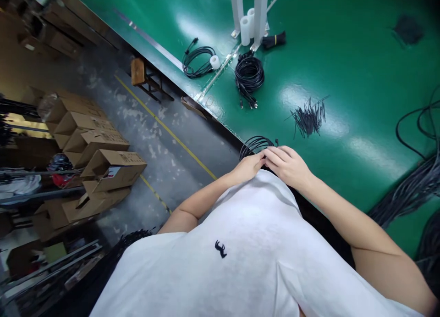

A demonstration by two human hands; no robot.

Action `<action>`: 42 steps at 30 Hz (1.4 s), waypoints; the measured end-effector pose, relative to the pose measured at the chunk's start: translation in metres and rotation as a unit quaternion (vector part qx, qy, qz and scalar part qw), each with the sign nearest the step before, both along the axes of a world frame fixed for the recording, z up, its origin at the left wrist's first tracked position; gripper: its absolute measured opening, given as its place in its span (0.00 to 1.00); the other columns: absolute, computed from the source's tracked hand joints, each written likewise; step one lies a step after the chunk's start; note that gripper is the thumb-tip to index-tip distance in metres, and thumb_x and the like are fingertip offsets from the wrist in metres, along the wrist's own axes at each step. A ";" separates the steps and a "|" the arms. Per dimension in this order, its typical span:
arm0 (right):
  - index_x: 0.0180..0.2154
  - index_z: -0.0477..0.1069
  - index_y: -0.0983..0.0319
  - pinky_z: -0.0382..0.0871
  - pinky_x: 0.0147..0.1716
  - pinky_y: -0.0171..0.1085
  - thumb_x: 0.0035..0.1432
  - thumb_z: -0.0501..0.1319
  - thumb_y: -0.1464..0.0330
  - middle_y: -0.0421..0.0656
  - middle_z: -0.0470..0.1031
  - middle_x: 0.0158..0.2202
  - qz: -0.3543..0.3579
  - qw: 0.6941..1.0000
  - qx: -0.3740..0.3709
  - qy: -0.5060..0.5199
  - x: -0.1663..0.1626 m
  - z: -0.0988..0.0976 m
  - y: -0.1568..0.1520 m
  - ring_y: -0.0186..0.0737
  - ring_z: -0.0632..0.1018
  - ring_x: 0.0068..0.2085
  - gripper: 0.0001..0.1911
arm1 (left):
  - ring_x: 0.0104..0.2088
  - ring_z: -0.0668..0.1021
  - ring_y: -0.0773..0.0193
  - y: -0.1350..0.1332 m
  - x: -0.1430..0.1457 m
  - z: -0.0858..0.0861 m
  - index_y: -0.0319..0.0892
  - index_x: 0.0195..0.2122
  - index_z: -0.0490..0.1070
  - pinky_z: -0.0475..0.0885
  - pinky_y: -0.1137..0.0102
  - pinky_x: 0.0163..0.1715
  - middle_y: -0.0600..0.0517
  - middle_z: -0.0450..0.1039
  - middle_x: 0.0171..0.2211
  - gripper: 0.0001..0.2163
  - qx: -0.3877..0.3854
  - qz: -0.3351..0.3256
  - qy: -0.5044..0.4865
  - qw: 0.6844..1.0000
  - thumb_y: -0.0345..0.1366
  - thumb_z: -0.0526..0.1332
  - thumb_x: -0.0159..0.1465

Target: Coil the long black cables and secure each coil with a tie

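Observation:
Both my hands meet at the near edge of the green table point(343, 55), just above my white shirt. My left hand point(248, 167) and my right hand point(288, 165) close together on a coiled black cable point(255, 145), whose loops stick out past my fingers toward the table. The lower part of the coil is hidden behind my hands and shirt.
On the table lie a pile of black ties point(309, 117), a coiled cable point(249, 74) with plugs, another coil point(195, 60) beside a white roll point(215, 62), and white posts point(260, 9). Loose black cables point(412, 188) crowd the right. Open cardboard boxes point(103, 161) stand on the floor at left.

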State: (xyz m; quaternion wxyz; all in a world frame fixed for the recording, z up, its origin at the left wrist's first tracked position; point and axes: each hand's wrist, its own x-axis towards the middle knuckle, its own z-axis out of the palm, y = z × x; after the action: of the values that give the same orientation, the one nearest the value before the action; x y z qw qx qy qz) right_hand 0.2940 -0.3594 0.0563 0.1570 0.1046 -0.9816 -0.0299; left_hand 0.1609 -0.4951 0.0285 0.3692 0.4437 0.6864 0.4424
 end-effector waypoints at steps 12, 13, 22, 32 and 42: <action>0.39 0.76 0.70 0.58 0.35 0.42 0.66 0.48 0.77 0.51 0.72 0.37 0.119 0.960 0.247 -0.062 -0.010 0.029 -0.001 0.43 0.69 0.35 0.17 | 0.21 0.64 0.73 0.001 -0.012 0.003 0.39 0.28 0.65 0.58 0.73 0.25 0.58 0.62 0.19 0.21 -0.047 -0.060 -0.349 0.934 0.52 0.68 0.55; 0.37 0.76 0.69 0.56 0.33 0.42 0.66 0.48 0.78 0.50 0.71 0.34 0.119 0.956 0.255 -0.078 -0.009 0.030 -0.003 0.43 0.68 0.34 0.17 | 0.21 0.64 0.73 0.002 -0.011 0.003 0.38 0.28 0.65 0.58 0.73 0.24 0.58 0.62 0.19 0.22 -0.048 -0.066 -0.351 0.933 0.53 0.69 0.54; 0.32 0.73 0.68 0.47 0.27 0.40 0.62 0.51 0.75 0.51 0.72 0.29 -0.024 0.958 0.131 -0.254 -0.027 0.040 0.002 0.42 0.71 0.30 0.12 | 0.25 0.67 0.72 0.021 0.003 0.005 0.38 0.35 0.67 0.63 0.73 0.30 0.57 0.66 0.24 0.09 -0.034 -0.012 -0.178 0.983 0.39 0.58 0.67; 0.39 0.73 0.68 0.47 0.27 0.38 0.67 0.46 0.72 0.51 0.76 0.36 -0.137 0.964 0.051 -0.223 -0.037 0.044 0.013 0.40 0.75 0.33 0.17 | 0.64 0.60 0.51 0.039 -0.046 0.013 0.46 0.55 0.73 0.56 0.50 0.64 0.43 0.61 0.63 0.21 0.123 -0.056 0.236 0.962 0.26 0.52 0.63; 0.38 0.73 0.65 0.46 0.26 0.37 0.68 0.46 0.69 0.49 0.77 0.38 -0.219 0.943 0.048 -0.245 -0.057 0.052 0.054 0.41 0.76 0.36 0.17 | 0.55 0.68 0.40 0.063 -0.039 0.042 0.31 0.42 0.73 0.63 0.53 0.52 0.32 0.69 0.48 0.11 -0.016 -0.051 0.420 0.906 0.35 0.63 0.62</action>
State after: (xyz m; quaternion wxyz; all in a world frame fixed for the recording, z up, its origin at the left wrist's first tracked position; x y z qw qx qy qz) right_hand 0.2375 -0.3054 0.1088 -0.1035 -0.1016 -0.9859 -0.0837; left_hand 0.1223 -0.4325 0.0702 0.0766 0.6168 0.7614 0.1845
